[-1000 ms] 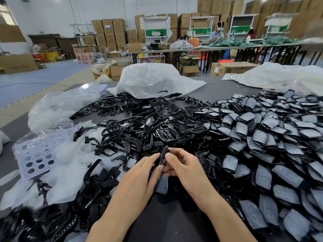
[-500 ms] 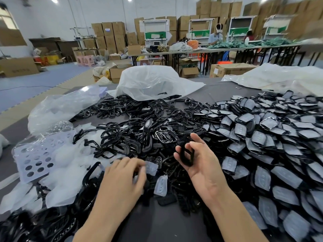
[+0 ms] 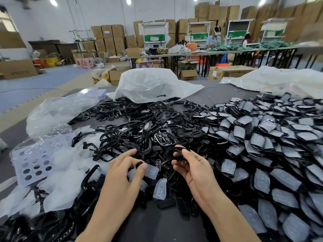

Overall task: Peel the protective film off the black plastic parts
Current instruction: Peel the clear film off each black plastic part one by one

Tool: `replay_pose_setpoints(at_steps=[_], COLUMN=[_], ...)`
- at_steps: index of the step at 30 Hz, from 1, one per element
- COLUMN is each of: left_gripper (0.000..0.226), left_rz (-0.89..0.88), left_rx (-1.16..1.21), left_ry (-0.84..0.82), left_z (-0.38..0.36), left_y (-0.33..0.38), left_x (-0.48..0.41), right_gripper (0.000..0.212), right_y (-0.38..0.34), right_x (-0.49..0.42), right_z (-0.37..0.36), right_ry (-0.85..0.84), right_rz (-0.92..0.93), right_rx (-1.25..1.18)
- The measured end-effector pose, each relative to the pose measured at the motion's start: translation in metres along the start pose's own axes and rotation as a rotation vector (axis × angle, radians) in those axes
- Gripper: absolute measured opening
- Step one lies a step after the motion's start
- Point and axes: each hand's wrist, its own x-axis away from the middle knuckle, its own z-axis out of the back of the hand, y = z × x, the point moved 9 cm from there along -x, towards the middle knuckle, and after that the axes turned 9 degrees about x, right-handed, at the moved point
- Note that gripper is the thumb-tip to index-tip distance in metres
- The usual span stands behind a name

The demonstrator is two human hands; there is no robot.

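Head view: the hands, joined on one piece a second ago, are now apart above the near edge of the table [image 3: 157, 224]. The right hand [image 3: 194, 170] has turned since half a second ago. It pinches the black part [image 3: 177, 151] between thumb and fingertips, over the heap of bare parts [image 3: 122, 137] at mid-table. The left hand [image 3: 122, 172], fingers curled, pinches the peeled film [image 3: 152, 170] at its fingertips, as before. Its thumb is hidden, so that hold is hard to make out. The pile of film-covered parts [image 3: 262, 145] is cut off at the right edge.
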Motion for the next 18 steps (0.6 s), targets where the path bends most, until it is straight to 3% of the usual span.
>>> replay_pose_setpoints(at_steps=[5, 13, 18], left_gripper=[0.018, 0.026, 0.022], left_rz=[0.008, 0.071, 0.173], left_rx=[0.186, 0.300, 0.344], left_ry=[0.165, -0.022, 0.078], left_z=[0.015, -0.016, -0.010], left_y=[0.013, 0.016, 0.003], left_x=[0.004, 0.006, 0.006], right_gripper=[0.029, 0.018, 0.021], right_y=[0.001, 0.005, 0.003], right_x=[0.003, 0.012, 0.019], right_z=[-0.005, -0.021, -0.033], right_ry=[-0.014, -0.115, -0.202], right_rz=[0.017, 0.063, 0.118], right_rx=[0.089, 0.230, 0.316])
